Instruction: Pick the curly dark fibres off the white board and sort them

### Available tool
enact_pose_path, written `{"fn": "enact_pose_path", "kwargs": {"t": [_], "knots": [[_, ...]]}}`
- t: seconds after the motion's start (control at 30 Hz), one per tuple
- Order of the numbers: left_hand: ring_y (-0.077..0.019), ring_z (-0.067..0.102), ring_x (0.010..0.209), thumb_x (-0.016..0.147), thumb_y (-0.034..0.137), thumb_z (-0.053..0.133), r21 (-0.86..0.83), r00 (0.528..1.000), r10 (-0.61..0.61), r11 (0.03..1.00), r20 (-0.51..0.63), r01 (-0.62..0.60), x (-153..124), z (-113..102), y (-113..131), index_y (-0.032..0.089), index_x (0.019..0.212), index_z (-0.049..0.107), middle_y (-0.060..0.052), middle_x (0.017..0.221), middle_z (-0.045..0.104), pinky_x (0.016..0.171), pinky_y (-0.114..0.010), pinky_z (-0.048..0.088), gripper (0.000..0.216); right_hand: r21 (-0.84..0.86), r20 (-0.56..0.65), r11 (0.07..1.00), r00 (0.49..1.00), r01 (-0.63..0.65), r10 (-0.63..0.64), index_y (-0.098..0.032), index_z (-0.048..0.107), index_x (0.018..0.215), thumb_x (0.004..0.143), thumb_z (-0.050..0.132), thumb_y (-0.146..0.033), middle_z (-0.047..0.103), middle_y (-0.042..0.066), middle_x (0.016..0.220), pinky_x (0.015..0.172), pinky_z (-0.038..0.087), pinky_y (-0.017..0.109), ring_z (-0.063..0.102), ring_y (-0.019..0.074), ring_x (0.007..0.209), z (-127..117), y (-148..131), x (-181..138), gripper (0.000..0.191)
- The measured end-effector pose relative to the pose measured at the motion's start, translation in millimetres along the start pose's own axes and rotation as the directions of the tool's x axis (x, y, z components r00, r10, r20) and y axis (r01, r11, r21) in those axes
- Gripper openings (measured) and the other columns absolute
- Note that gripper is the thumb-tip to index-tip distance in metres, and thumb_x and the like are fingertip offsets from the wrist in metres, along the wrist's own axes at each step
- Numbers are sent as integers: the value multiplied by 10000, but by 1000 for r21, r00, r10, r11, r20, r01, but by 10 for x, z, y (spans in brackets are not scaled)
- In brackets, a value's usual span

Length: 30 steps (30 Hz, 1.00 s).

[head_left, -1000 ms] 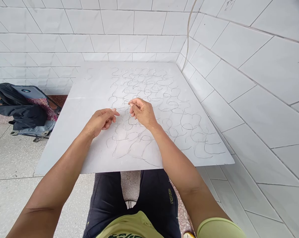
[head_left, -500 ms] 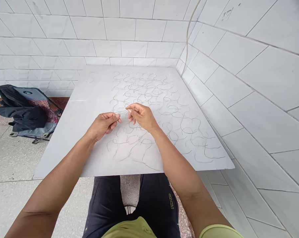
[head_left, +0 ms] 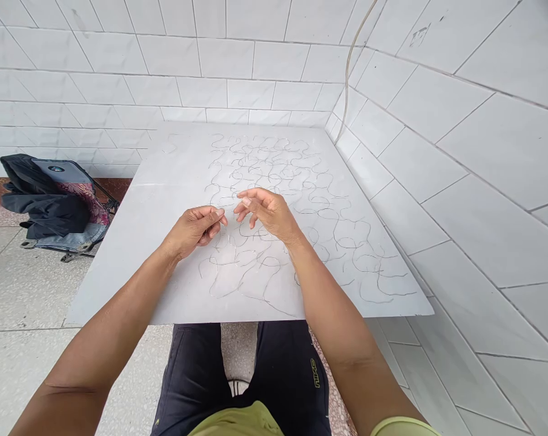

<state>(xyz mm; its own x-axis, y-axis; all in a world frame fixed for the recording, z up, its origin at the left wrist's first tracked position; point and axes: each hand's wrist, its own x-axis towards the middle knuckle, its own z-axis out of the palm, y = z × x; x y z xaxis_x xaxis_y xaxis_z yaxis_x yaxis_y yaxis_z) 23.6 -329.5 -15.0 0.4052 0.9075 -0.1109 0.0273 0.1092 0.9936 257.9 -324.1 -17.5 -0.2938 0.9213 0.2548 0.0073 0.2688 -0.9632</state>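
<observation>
Pinching, thumb tip to forefinger, the left hand sits over the board; cannot tell whether a strand lies between the tips. Right hand just beside it, fingers loosely spread, thumb apart from forefinger, no item visible in it. Thin dark strands, curved and overlapping, lie beneath and around both hands, mostly on the middle and right of the pale board. Beyond: tiled wall, cable at the corner. Left: folding chair bearing dark cloth.
</observation>
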Motion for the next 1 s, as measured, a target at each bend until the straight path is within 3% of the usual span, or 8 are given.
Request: {"fn": "enact_pose_path", "kwargs": {"t": [0.07, 0.13, 0.27, 0.37, 0.53, 0.67, 1.0], "knots": [[-67, 318, 452, 907, 568, 742, -36, 997, 54, 998, -60, -57, -7, 8, 3, 180, 877, 745, 13, 630, 506, 438, -254, 199, 389, -12, 2, 1000, 1000, -15, 15, -197, 684, 1240, 965, 640, -646, 785, 107, 1069, 577, 570, 252, 756, 202, 868, 14, -25, -9, 528], [-71, 345, 469, 904, 563, 745, -75, 988, 98, 991, -121, -107, -12, 9, 0, 182, 907, 765, 6, 661, 520, 440, -254, 200, 382, -28, 28, 999, 999, -46, 46, -185, 718, 1179, 973, 607, -673, 783, 116, 1067, 563, 564, 253, 753, 203, 852, 52, -24, -18, 541], [-77, 397, 496, 900, 566, 747, -90, 964, 141, 982, -226, -165, -12, 2, -28, 180, 943, 794, -7, 699, 543, 436, -247, 220, 391, -54, 159, 990, 978, -131, 138, -166, 742, 985, 962, 639, -654, 784, 101, 943, 520, 535, 247, 734, 177, 715, 204, 44, -38, 500], [-72, 411, 501, 901, 563, 751, -72, 961, 150, 983, -233, -170, -16, 3, -42, 173, 934, 801, -15, 727, 552, 437, -241, 237, 395, -19, 204, 986, 964, -167, 168, -158, 718, 924, 985, 633, -603, 761, 77, 821, 514, 530, 248, 716, 164, 638, 316, 89, -59, 457], [-98, 468, 552, 916, 575, 722, -89, 967, 149, 981, -207, -170, -32, 16, -5, 156, 909, 783, -52, 808, 595, 429, -232, 275, 424, -34, 83, 988, 985, -149, 151, -176, 690, 867, 995, 630, -541, 721, 41, 744, 489, 496, 237, 663, 136, 578, 393, 101, -87, 391], [-121, 524, 590, 930, 617, 674, -135, 977, 103, 982, -188, -129, -33, 2, 29, 143, 1007, 789, -88, 896, 640, 420, -237, 306, 494, -117, -24, 985, 992, -124, 122, -201, 673, 836, 996, 616, -525, 704, 25, 731, 477, 469, 227, 626, 123, 566, 409, 108, -90, 366], [-125, 595, 645, 866, 452, 782, -31, 973, 86, 995, -214, -95, -31, -16, 23, 131, 1000, 769, -126, 1043, 716, 467, -251, 405, 348, -91, -95, 986, 987, -137, 129, -208, 656, 851, 1004, 588, -522, 676, 15, 721, 453, 455, 224, 599, 116, 535, 371, 169, -42, 356]]}}
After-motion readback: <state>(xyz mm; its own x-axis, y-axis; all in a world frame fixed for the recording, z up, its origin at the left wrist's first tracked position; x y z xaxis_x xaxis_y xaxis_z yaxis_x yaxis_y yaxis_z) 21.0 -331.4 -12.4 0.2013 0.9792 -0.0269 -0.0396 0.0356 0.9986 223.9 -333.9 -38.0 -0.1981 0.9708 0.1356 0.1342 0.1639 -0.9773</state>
